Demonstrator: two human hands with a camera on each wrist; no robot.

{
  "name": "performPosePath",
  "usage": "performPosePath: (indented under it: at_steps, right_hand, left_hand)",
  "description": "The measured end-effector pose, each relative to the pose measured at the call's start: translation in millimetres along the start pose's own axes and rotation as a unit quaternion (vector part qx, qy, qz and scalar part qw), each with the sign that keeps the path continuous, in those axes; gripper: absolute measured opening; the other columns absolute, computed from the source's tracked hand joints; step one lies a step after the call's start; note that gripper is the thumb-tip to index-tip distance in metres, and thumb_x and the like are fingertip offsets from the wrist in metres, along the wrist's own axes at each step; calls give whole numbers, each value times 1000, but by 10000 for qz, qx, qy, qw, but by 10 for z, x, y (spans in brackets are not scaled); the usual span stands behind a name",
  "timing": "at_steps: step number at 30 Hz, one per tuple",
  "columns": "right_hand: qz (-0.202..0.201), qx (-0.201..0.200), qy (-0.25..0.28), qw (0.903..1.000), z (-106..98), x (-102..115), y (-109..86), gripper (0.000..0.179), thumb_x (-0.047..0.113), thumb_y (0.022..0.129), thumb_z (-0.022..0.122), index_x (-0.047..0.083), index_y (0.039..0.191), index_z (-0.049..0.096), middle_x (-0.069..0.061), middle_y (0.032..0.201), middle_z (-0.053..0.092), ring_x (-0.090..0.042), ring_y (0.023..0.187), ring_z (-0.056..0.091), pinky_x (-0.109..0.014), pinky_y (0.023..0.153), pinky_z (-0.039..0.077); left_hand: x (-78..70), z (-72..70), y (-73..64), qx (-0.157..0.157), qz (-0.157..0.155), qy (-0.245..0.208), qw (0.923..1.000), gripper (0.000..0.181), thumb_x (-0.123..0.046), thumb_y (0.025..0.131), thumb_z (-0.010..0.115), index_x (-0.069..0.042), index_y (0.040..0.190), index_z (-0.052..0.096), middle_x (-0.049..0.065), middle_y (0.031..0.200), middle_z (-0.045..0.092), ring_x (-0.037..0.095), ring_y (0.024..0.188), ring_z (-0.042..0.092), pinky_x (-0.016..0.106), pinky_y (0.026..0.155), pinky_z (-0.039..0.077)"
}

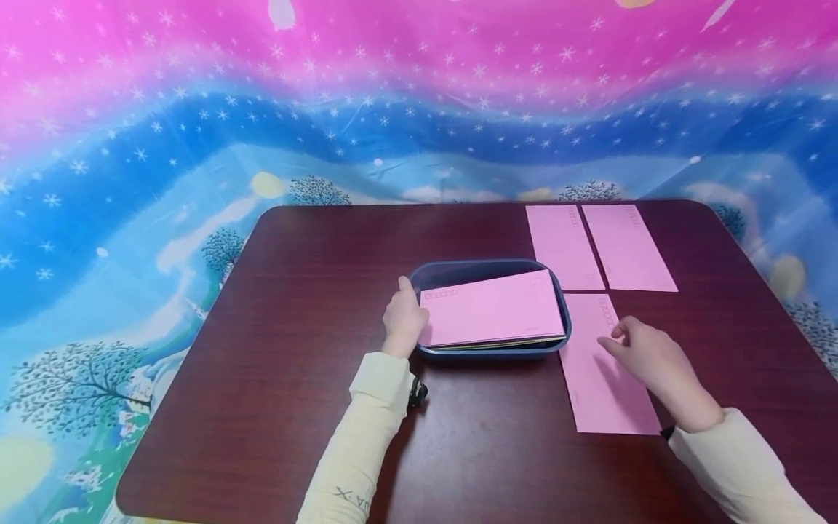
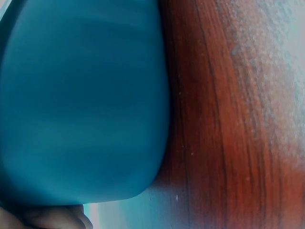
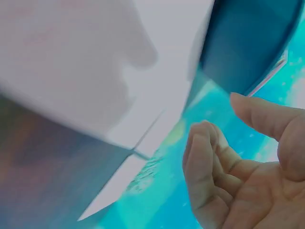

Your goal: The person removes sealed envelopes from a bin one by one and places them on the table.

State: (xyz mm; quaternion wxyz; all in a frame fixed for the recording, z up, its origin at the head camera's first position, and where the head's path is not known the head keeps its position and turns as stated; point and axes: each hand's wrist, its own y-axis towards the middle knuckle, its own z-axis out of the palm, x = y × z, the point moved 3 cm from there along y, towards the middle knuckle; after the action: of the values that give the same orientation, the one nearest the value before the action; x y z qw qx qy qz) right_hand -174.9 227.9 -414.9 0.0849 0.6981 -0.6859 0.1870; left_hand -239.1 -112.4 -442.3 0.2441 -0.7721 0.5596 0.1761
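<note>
A dark blue plastic bin [image 1: 487,354] stands mid-table with a stack of envelopes in it, a pink envelope [image 1: 491,309] on top and tilted. My left hand [image 1: 404,316] grips the bin's left end. In the left wrist view, the bin's side [image 2: 86,105] fills much of the picture, and curled fingers [image 2: 57,217] show at its lower edge. Over a pink envelope [image 1: 605,386] lying on the table hovers my right hand [image 1: 657,360], holding nothing. Its thumb [image 3: 267,117] and bent fingers [image 3: 205,167] are apart in the right wrist view.
Two more pink envelopes, one left [image 1: 563,247] and one right [image 1: 628,247], lie side by side at the back right of the dark wooden table [image 1: 275,327]. A printed pink and blue cloth [image 1: 419,109] hangs behind the table's far edge.
</note>
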Motion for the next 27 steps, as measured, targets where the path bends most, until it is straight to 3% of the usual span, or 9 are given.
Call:
performPosePath:
  at_steps: [5, 9, 13, 17, 23, 27]
  right_hand:
    - [-586, -847, -65, 9947, -34, 405, 135, 26, 24, 92, 57, -2, 97, 59, -22, 90, 61, -35, 77, 59, -48, 61, 46]
    - [-1233, -1309, -49, 9837, -23, 662, 247, 21, 16, 93, 56, -3, 98, 62, -26, 100, 59, -43, 93, 54, -54, 78, 44]
    - [-1808, -1346, -181, 9741, 33, 812, 394, 21, 12, 94, 52, -6, 102, 62, -24, 104, 59, -44, 100, 50, -52, 90, 38]
    - [-2103, -1262, -307, 9690, 108, 868, 554, 24, 13, 95, 53, -7, 107, 60, -23, 106, 58, -42, 100, 49, -50, 92, 37]
    - [-1978, -1123, -417, 9729, 172, 859, 726, 26, 13, 96, 53, -7, 112, 58, -24, 111, 55, -42, 96, 47, -50, 87, 38]
    - [-1789, -850, -408, 9793, 175, 845, 791, 42, 22, 95, 58, -7, 125, 54, -26, 121, 50, -44, 99, 44, -53, 87, 37]
  left_hand:
    - [3, -19, 1, -30, -6, 41, 10000, 58, -7, 84, 59, -3, 137, 35, 21, 110, 65, 37, 93, 66, 48, 75, 52]
    - [2, -30, 3, -47, -10, 56, 10000, 57, -7, 84, 59, -4, 136, 36, 21, 109, 65, 37, 91, 66, 48, 74, 52]
    - [4, -12, 9, 7, -36, 52, 10000, 59, -7, 84, 59, -4, 138, 34, 20, 109, 65, 35, 88, 66, 45, 70, 51]
    - [7, 4, 8, 57, -103, 37, 9999, 62, -7, 85, 59, -5, 141, 32, 19, 111, 65, 33, 86, 65, 42, 67, 49]
    - [-1, 6, 4, 49, -90, 27, 9999, 59, -7, 85, 60, -5, 138, 34, 19, 111, 65, 33, 84, 65, 40, 63, 47]
    - [-6, 10, 0, 37, -86, 24, 10000, 60, -6, 84, 60, -5, 138, 34, 19, 110, 65, 32, 82, 65, 39, 62, 47]
